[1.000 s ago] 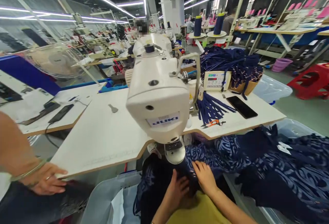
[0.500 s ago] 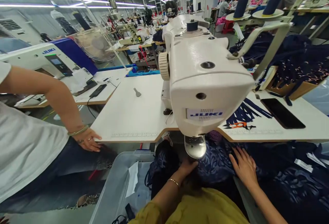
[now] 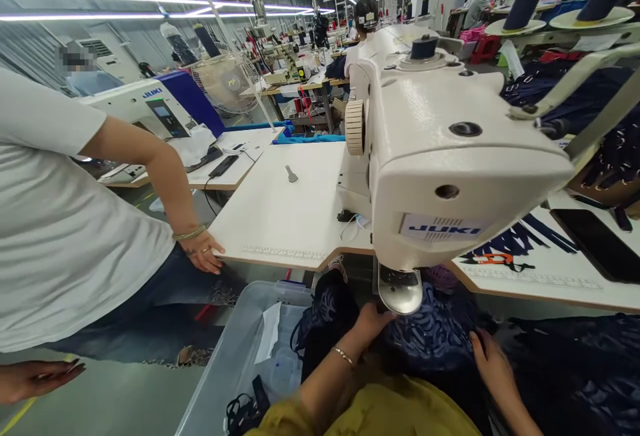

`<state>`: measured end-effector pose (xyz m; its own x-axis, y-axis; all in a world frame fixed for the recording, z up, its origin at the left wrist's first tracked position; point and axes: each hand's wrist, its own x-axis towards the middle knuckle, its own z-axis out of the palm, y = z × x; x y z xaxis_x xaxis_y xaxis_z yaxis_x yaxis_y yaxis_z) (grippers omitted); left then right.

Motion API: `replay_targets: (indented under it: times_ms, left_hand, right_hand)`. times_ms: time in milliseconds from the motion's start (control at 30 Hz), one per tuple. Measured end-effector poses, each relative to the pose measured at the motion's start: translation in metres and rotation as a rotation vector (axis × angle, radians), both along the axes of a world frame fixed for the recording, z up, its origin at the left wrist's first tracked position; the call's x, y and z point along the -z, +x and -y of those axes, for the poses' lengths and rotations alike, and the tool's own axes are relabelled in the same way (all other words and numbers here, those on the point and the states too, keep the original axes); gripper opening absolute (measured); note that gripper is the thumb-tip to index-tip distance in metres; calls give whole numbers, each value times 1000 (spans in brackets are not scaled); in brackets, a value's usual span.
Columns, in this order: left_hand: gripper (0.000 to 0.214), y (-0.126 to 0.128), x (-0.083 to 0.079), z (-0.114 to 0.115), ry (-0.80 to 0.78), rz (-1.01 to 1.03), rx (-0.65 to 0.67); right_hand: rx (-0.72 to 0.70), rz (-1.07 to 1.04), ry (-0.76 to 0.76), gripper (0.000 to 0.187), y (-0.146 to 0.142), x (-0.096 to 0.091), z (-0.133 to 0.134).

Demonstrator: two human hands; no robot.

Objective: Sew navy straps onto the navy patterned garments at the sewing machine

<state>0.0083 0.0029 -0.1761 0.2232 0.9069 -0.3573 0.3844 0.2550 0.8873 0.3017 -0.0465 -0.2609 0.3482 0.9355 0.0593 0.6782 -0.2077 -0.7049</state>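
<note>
Navy patterned fabric [image 3: 433, 329] hangs under the head of a white sewing machine [image 3: 465, 129] and over my lap. At the metal plate [image 3: 401, 295] below the head, my left hand [image 3: 371, 327] pinches the fabric's left edge, thumb on top; its other fingers are mostly hidden. Farther right, my right hand [image 3: 493, 361] is closed on the same fabric, thumb uppermost and fingers partly underneath. The needle area is hidden behind the machine head.
A clear plastic bin [image 3: 240, 349] with a white paper and dark straps stands left. Orange-handled snips [image 3: 493, 260], navy strips and a black phone [image 3: 600, 243] lie on the right tabletop. A person in a white shirt rests a hand [image 3: 203, 251] at the table's left corner.
My view has turned left, shifting the scene rightward. My right hand, spread flat on the fabric before, now grips it. My left hand stays by the plate. The other person's second hand has appeared.
</note>
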Motion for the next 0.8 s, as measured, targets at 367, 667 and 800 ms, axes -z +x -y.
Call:
replay_targets:
  times_ms: [367,667,800]
  left_hand:
    - [19,-7,-146,42,170,-51,410]
    - [28,-77,-221,43,557,-329,481]
    - [24,-61,-245,55,751,-324,587]
  right_hand:
    - [-850,37,256,32,-98,-206,-2]
    - [-965,43,126,21,-71,-259,-27]
    - [-1044,-52,197,41,-110,-279,-8]
